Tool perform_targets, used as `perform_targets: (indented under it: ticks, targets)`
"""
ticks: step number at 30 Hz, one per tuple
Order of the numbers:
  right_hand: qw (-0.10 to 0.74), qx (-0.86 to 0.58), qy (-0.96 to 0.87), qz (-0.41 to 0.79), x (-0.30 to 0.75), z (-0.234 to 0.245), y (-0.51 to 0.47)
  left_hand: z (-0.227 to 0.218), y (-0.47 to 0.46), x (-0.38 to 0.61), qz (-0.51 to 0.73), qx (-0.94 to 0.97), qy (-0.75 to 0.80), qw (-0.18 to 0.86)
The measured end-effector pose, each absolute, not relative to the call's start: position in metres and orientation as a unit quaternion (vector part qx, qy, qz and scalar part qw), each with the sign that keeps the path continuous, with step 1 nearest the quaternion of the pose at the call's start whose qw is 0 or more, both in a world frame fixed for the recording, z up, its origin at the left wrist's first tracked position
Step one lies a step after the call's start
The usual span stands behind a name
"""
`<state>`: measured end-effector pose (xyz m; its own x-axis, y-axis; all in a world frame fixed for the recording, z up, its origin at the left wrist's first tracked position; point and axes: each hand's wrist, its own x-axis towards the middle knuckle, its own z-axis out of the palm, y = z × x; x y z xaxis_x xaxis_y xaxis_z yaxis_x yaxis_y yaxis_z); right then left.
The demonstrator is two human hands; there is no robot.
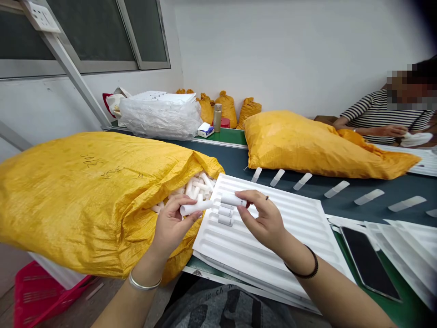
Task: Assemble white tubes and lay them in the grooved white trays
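My left hand (172, 223) is closed around a white plastic tube (196, 207) held level, just in front of the open mouth of a big yellow sack (78, 196) full of the same white tubes (198, 184). My right hand (261, 216) pinches another white tube (233, 199) between thumb and fingers over a white ribbed tray (273, 228). Three tubes (226, 215) lie side by side in the tray's grooves right under that hand.
A second yellow sack (317, 146) lies across the dark conveyor belt (375, 200). A phone (370, 262) and more white trays (409, 246) sit at the right. A person in a striped shirt (385, 116) works at the far right. A red crate (37, 296) stands on the floor.
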<state>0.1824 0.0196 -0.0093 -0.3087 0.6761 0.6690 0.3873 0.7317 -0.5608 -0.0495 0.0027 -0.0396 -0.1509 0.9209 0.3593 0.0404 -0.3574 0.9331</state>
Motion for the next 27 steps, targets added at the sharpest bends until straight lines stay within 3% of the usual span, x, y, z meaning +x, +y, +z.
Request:
perform_targets:
  ticks: [7,11,15,18,24,27]
  targets:
    - [0.425,-0.296,-0.834,0.192,0.176,-0.011,0.017,-0.033,-0.004,-0.039,0.648,0.547,0.373,0.377]
    - [0.459,-0.312,-0.808,0.198,0.181,-0.006,0.017,-0.034,-0.003,-0.047,0.565,0.672,0.435,0.200]
    - [0.417,-0.277,-0.842,0.200,0.185,0.002,0.020,-0.029,-0.004,-0.052,0.460,0.786,0.414,0.000]
    - [0.399,-0.274,-0.855,0.187,0.187,0.002,0.023,-0.023,-0.005,-0.051,0.409,0.817,0.399,-0.082]
    - [0.388,-0.242,-0.869,0.190,0.188,-0.001,0.022,-0.024,-0.002,-0.046,0.431,0.829,0.354,-0.048]
    - [0.422,-0.246,-0.855,0.173,0.188,-0.002,0.020,-0.024,-0.002,-0.047,0.446,0.817,0.364,-0.009]
